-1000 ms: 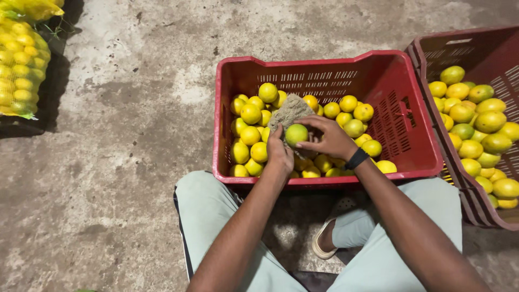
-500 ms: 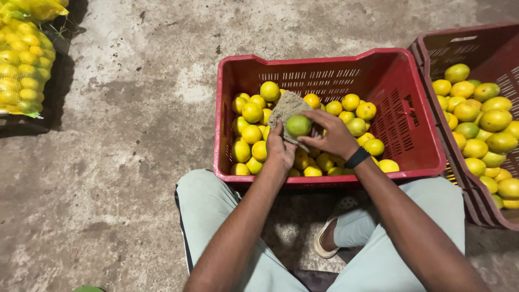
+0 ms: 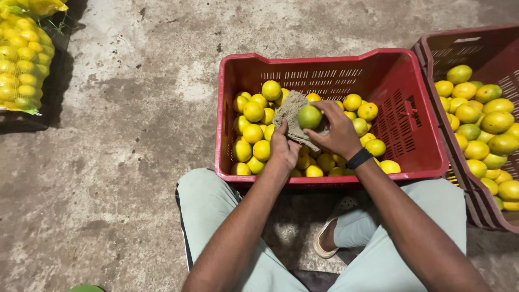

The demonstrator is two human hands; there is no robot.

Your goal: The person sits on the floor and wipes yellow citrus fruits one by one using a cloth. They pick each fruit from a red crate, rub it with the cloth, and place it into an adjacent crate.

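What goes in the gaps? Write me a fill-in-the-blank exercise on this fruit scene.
1. The right hand holds a ____ citrus fruit.
2. The left hand holds a grey ____ against that fruit.
3. Both hands work above a ____ plastic crate.
4. The mesh sack at far left holds ____ fruits.

Missing words: green; cloth; red; yellow

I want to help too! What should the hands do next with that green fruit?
Probably turn the green fruit a little against the cloth. The right hand holds it over the red crate, and the left hand holds the cloth beneath it, so only one side touches.
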